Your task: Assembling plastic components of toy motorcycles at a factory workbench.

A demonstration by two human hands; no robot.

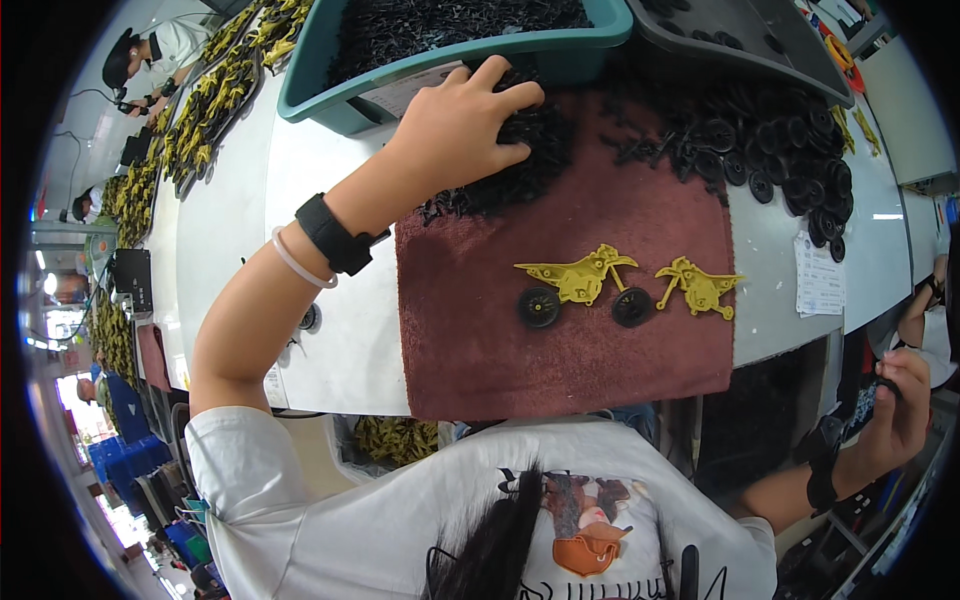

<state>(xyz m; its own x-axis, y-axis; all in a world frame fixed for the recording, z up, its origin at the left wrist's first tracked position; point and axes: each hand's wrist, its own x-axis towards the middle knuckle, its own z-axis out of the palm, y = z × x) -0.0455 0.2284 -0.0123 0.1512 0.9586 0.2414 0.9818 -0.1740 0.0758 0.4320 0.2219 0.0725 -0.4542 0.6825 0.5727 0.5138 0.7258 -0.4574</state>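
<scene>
My left hand (pixel 465 125) is over a heap of small black plastic parts (pixel 535 150) on a dark red cloth (pixel 470 350), its fingers spread and bent down against the heap. Out at the far right, clear of the table, my right hand (pixel 903 400) is raised with fingers and thumb pinched; a small dark bit shows at the fingertips, too small to name. On the cloth lies a yellow toy motorcycle body (pixel 580 278) with a black wheel at each end. Beside it on the right is a second yellow motorcycle body (pixel 698 287) without wheels.
Behind the heap stands a teal bin (pixel 460 60) of black parts, with a dark grey tray (pixel 740 50) to its right. Black wheels (pixel 790 150) are piled at the right, near a paper slip (pixel 820 275). Yellow parts (pixel 205 120) fill trays far left, where other people work.
</scene>
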